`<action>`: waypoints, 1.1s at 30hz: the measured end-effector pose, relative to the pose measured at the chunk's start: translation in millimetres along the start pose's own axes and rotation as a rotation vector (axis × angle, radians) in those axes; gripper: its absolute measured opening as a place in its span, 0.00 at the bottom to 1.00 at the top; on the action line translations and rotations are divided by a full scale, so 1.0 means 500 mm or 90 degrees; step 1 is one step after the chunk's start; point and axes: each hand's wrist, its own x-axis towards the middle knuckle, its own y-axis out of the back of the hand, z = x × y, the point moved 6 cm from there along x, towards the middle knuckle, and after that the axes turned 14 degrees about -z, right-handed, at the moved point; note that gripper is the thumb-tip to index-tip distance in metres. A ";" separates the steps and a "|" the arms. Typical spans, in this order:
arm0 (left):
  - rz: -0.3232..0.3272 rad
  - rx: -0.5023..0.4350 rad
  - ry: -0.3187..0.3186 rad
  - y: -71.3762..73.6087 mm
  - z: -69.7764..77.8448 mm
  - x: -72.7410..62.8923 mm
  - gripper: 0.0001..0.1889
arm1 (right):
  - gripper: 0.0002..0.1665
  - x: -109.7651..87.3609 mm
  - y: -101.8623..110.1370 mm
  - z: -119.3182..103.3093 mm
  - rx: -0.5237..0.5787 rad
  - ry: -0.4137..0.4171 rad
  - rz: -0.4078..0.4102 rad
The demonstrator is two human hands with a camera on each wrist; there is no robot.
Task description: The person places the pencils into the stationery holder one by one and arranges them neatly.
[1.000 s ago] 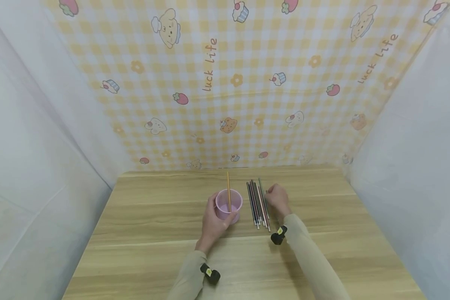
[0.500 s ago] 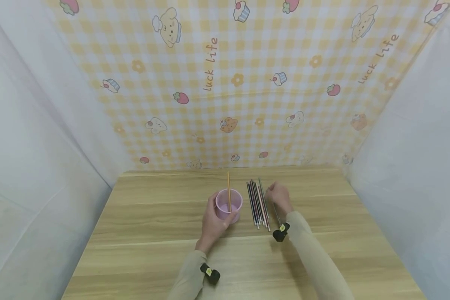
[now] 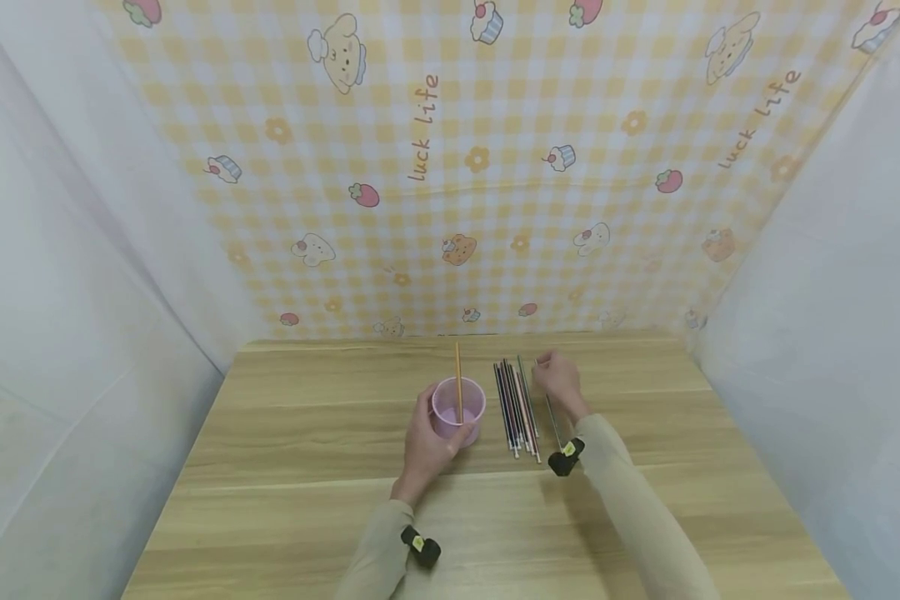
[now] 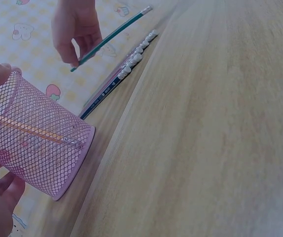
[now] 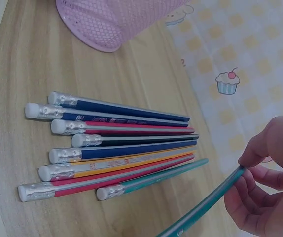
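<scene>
My left hand [image 3: 429, 442] grips a pink mesh pencil cup [image 4: 43, 133] from its left side, thumb near the front. One yellow pencil [image 3: 459, 375] leans inside the cup, eraser end down. My right hand [image 3: 560, 382] pinches a green pencil [image 5: 205, 205] near its unerased end; its white eraser end points back toward the wrist. In the left wrist view this pencil is tilted above the others. Just left of the right hand lies a row of several pencils [image 5: 131, 150] in blue, red, black, yellow and green, their white erasers toward the person.
The wooden table [image 3: 285, 450] carries the cup and the row side by side. Behind it hangs a yellow checked cloth [image 3: 390, 225] with cartoon prints. White sheets [image 3: 67, 333] close off both sides.
The right hand has moved slightly away from the row, up and to the right, drawing the green pencil apart from the others. The left hand and cup stay put.
</scene>
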 end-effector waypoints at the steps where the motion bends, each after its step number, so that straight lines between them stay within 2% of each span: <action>1: 0.000 -0.001 -0.001 0.000 0.001 0.000 0.47 | 0.22 0.000 0.001 -0.002 0.005 0.001 -0.002; 10: 0.003 -0.004 -0.005 0.000 0.002 0.000 0.47 | 0.20 -0.004 0.021 -0.035 -0.002 0.046 0.031; 16: 0.001 0.002 0.008 -0.001 -0.002 -0.001 0.48 | 0.22 -0.010 0.032 -0.059 0.000 0.058 0.030; 22: 0.003 -0.005 -0.002 0.000 0.003 -0.001 0.47 | 0.23 -0.014 0.043 -0.086 0.006 0.090 0.047; 33: 0.010 -0.001 -0.008 0.003 0.007 -0.003 0.48 | 0.23 -0.026 0.060 -0.129 0.060 0.125 0.115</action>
